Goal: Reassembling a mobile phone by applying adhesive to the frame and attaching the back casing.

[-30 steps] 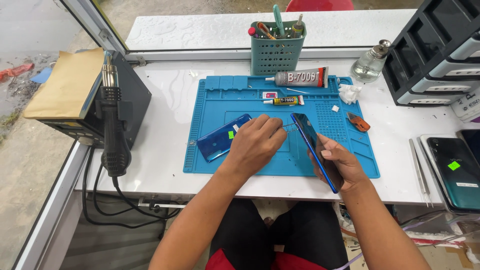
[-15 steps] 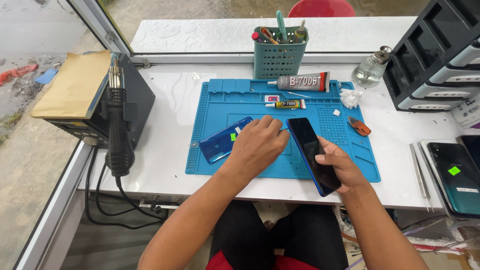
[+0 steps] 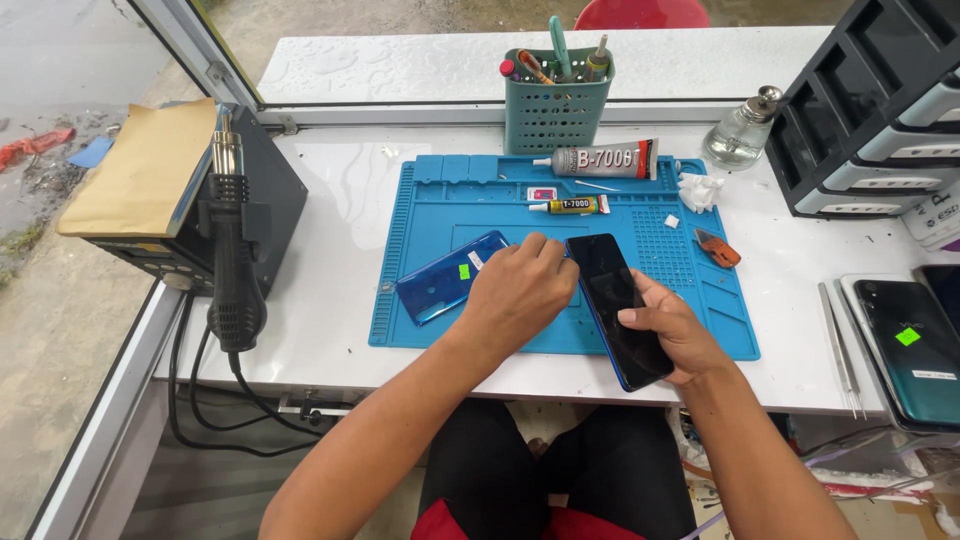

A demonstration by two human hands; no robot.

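My right hand (image 3: pixel 672 332) cradles a dark phone (image 3: pixel 620 310) from underneath, fingers curled along its right edge and thumb laid on the glass; the phone sits screen up, slanting from 11 o'clock to 5 o'clock over the near right part of the blue work mat (image 3: pixel 440 200). My left hand (image 3: pixel 520 295) is loosely curled, knuckles up, with its fingertips at the phone's top left corner; I cannot tell whether they pinch anything there. Just at 9 o'clock from that hand a glossy blue back cover (image 3: pixel 445 280) lies flat on the mat.

At 12 o'clock, beyond the mat, stands a teal perforated holder (image 3: pixel 555 115) with tool handles and pens sticking up out of it. In front of it lies a large glue tube (image 3: pixel 598 158), and a smaller glue tube (image 3: pixel 566 206) rests on the mat. At 1 o'clock a small clear glass bottle (image 3: pixel 738 135) stands on the white table (image 3: pixel 340 260), beside a dark drawer cabinet (image 3: pixel 870 110) whose drawers are shut. At 9 o'clock a hot air gun (image 3: pixel 230 240) hangs on its station, and at 3 o'clock tweezers (image 3: pixel 838 345) lie beside another phone (image 3: pixel 910 345).
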